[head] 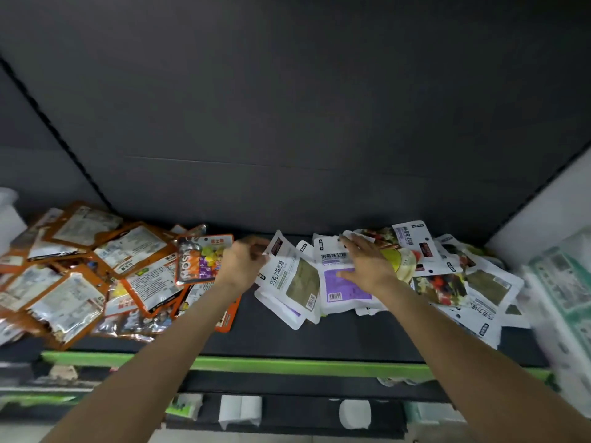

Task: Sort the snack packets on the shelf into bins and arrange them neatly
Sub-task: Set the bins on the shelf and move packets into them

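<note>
Dark shelf (335, 334) holds two piles. Left hand (243, 266) pinches the top corner of a white packet (289, 276) near the middle. Right hand (367, 263) lies flat, fingers spread, on a purple packet (339, 282) beside it. Best to lift one packet at a time, slowly. Orange packets (80, 270) crowd the left end; bare room lies along the green front edge (287, 364).

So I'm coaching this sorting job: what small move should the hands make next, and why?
Probably lift the white packet with the olive panel clear: the left hand pinches its top corner, while the right hand lies flat on the white packet with the purple panel, steadying that pile.
</note>
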